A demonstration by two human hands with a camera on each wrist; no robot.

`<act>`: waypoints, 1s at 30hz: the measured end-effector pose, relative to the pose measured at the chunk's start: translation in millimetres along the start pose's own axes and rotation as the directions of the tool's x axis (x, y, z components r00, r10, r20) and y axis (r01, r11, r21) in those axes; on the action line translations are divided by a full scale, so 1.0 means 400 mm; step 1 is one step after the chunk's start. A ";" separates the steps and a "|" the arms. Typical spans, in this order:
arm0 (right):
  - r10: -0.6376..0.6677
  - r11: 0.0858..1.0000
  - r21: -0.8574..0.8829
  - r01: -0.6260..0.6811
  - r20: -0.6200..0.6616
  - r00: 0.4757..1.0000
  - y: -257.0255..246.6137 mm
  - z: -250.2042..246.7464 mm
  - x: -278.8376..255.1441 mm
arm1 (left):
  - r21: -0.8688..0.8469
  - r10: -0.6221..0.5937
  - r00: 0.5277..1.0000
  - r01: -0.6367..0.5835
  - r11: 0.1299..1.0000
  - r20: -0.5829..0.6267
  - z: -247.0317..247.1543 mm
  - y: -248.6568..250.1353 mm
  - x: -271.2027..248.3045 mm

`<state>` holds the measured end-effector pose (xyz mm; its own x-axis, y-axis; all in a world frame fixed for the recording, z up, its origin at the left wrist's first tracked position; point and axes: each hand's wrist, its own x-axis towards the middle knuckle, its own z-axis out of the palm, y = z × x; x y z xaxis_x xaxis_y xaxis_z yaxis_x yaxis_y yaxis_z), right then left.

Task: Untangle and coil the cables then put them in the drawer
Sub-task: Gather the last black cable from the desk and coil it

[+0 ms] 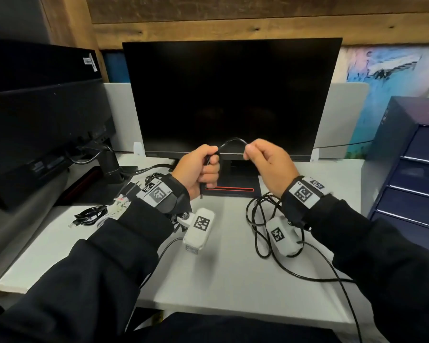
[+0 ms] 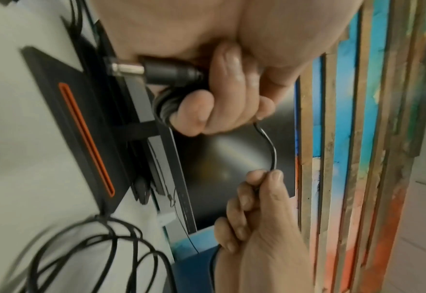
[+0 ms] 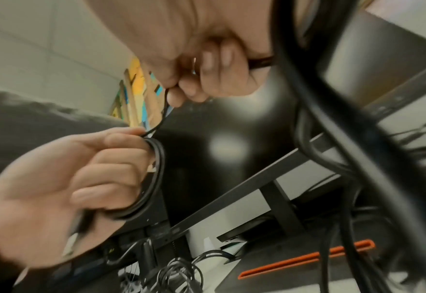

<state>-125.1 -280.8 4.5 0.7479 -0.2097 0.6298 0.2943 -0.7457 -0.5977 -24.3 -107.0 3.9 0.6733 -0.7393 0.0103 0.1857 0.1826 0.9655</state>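
My left hand (image 1: 209,167) grips a small coil of thin black cable (image 2: 166,105) in front of the monitor. The cable's barrel plug (image 2: 131,68) sticks out below the fist. From the coil a short arc of cable (image 1: 233,140) runs to my right hand (image 1: 247,151), which pinches it between thumb and fingers. The rest of the black cable (image 1: 258,219) lies in loose loops on the white desk (image 1: 228,256) under my right wrist. In the right wrist view the coil (image 3: 154,178) rings the left hand's fingers. A dark blue drawer unit (image 1: 406,169) stands at the right, drawers closed.
A dark monitor (image 1: 228,95) stands right behind the hands, its base (image 1: 233,191) with an orange slot beneath them. A second black cable bundle (image 1: 89,215) and a power adapter (image 1: 134,186) lie at the left, beside another monitor (image 1: 47,134) on an arm.
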 end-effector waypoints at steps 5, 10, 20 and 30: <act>0.118 0.989 -0.100 -0.111 0.066 0.991 0.060 0.014 -0.008 | -0.156 -0.099 0.954 0.148 0.977 0.283 0.041 0.003 -0.021; 0.187 0.971 -0.212 -0.111 0.385 0.904 0.044 0.072 -0.062 | -0.340 0.029 0.984 0.033 0.940 0.177 0.040 0.015 -0.016; 0.260 0.881 -0.469 0.063 0.590 0.764 -0.042 0.081 -0.081 | -0.141 0.214 0.973 -0.225 0.964 -0.087 0.001 -0.045 0.032; 0.074 0.837 -0.438 0.327 0.684 0.726 -0.085 0.093 -0.107 | -0.353 0.248 0.902 -0.375 0.857 -0.354 -0.067 -0.004 0.051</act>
<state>-144.8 -223.0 -20.6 0.9716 0.2250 0.0739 0.2305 -0.9700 -0.0771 8.3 -105.1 -4.5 0.9066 -0.3918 0.1569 0.1596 0.6624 0.7320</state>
